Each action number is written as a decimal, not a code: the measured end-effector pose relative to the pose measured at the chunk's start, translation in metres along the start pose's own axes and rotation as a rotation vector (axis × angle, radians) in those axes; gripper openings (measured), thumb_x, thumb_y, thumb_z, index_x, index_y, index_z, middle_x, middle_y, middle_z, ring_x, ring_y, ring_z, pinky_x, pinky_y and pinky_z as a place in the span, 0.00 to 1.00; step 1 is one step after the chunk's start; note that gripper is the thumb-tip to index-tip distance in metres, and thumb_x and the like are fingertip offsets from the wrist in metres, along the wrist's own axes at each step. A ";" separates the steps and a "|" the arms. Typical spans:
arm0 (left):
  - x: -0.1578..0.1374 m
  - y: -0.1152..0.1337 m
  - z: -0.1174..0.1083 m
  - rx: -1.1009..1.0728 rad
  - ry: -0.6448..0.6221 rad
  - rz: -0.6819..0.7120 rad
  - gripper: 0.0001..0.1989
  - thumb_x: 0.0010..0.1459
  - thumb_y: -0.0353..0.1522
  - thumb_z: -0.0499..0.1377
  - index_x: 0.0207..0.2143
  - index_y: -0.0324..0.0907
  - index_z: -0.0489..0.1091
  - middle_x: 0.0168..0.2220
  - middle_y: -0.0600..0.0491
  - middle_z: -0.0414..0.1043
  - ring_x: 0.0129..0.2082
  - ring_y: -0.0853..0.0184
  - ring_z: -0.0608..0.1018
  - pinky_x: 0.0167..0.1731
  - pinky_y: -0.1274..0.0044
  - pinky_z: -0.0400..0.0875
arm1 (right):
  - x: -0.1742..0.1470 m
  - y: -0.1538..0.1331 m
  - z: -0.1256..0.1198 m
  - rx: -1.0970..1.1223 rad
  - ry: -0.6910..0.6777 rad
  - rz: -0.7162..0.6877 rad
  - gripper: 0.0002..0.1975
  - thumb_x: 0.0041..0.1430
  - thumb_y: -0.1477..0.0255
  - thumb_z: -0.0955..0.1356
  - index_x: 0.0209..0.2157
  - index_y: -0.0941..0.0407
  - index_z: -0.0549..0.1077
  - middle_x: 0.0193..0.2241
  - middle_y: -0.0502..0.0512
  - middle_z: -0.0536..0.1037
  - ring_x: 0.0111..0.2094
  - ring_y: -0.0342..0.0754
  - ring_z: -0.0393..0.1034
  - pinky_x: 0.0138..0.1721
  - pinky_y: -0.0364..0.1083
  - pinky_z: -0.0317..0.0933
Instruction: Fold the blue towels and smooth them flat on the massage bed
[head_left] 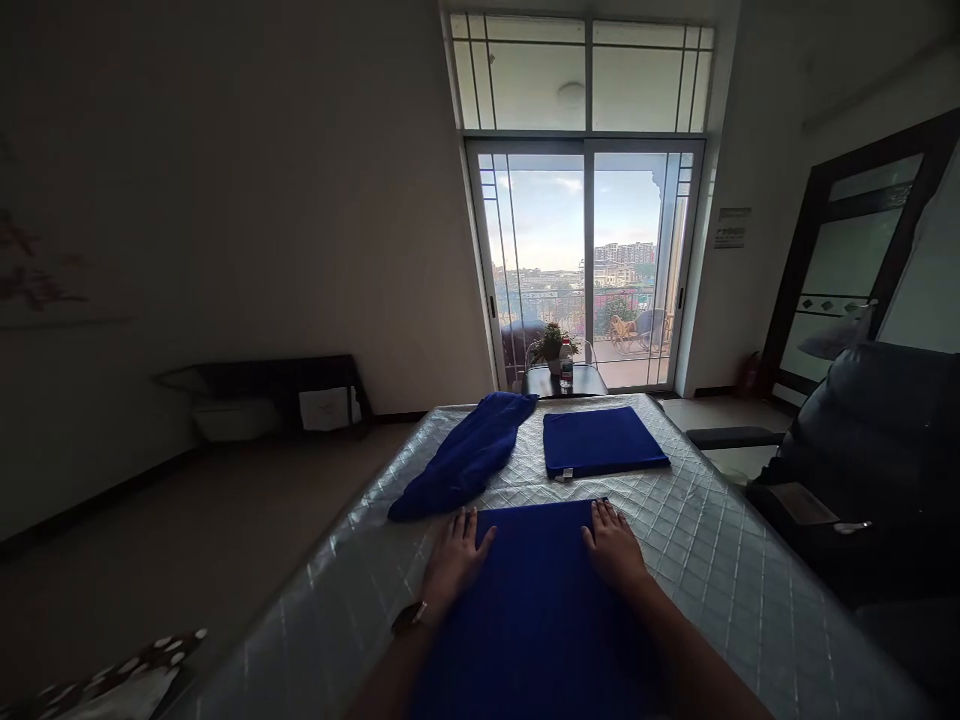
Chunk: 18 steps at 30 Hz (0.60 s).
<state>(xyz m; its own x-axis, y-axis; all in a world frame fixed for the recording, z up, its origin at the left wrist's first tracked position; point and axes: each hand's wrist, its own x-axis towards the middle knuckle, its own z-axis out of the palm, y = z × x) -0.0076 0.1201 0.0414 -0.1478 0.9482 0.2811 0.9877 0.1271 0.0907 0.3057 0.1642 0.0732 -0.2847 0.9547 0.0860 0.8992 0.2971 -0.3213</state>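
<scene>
A blue cloth [536, 610] lies spread flat in front of me, its near end running out of the bottom of the view. My left hand [456, 552] rests flat on its far left corner, fingers stretched out, a watch on the wrist. On the far right corner lies my right hand [613, 540], also flat with fingers extended. Beyond them sits a folded blue cloth [604, 440] in a neat rectangle, a small white tag at its near edge. A crumpled blue cloth [472, 455] lies loosely to the left of it.
Under the cloths is a table with a silver quilted cover [720, 540]. Past its far edge, a small table holds a potted plant [551, 343] and a bottle [566, 365] before glass sliding doors. A dark armchair [877, 450] stands at right, a low black bench [277, 385] at left.
</scene>
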 end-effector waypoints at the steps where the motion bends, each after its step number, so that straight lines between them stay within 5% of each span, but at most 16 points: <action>1: 0.001 0.001 -0.002 0.011 -0.041 -0.017 0.39 0.66 0.53 0.38 0.68 0.38 0.57 0.70 0.38 0.57 0.71 0.49 0.59 0.66 0.56 0.58 | 0.000 0.000 0.000 -0.001 -0.002 0.000 0.35 0.69 0.59 0.51 0.71 0.64 0.50 0.72 0.61 0.49 0.74 0.52 0.39 0.71 0.54 0.37; 4: 0.007 0.004 -0.012 0.029 -0.150 -0.109 0.44 0.65 0.56 0.37 0.69 0.31 0.52 0.71 0.34 0.50 0.72 0.48 0.57 0.67 0.57 0.56 | -0.001 0.000 -0.002 -0.003 -0.002 -0.003 0.35 0.69 0.60 0.51 0.71 0.65 0.50 0.72 0.61 0.49 0.74 0.53 0.39 0.71 0.54 0.37; 8: 0.012 0.029 -0.015 0.051 -0.134 -0.168 0.48 0.65 0.57 0.34 0.68 0.23 0.52 0.70 0.27 0.50 0.71 0.45 0.56 0.68 0.56 0.53 | -0.002 -0.001 -0.002 0.005 0.005 -0.004 0.35 0.69 0.60 0.51 0.70 0.65 0.50 0.72 0.61 0.49 0.73 0.53 0.39 0.72 0.54 0.37; 14: 0.005 0.143 0.005 -0.163 -0.021 0.287 0.35 0.69 0.50 0.37 0.67 0.40 0.59 0.68 0.38 0.63 0.70 0.54 0.62 0.66 0.57 0.60 | 0.000 0.002 0.002 -0.042 0.014 -0.015 0.34 0.69 0.63 0.52 0.70 0.65 0.51 0.72 0.61 0.50 0.73 0.53 0.40 0.71 0.54 0.39; 18: 0.005 0.201 0.012 -0.254 -0.008 0.392 0.33 0.71 0.47 0.37 0.68 0.39 0.58 0.68 0.40 0.62 0.70 0.56 0.62 0.67 0.57 0.61 | 0.000 0.009 0.006 -0.104 -0.008 -0.077 0.32 0.68 0.68 0.53 0.71 0.62 0.50 0.73 0.59 0.48 0.73 0.52 0.39 0.72 0.53 0.38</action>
<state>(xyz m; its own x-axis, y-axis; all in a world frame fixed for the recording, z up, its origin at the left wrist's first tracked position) 0.1910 0.1540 0.0495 0.2360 0.9128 0.3334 0.9252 -0.3159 0.2102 0.3114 0.1665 0.0650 -0.3567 0.9290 0.0988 0.9040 0.3699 -0.2145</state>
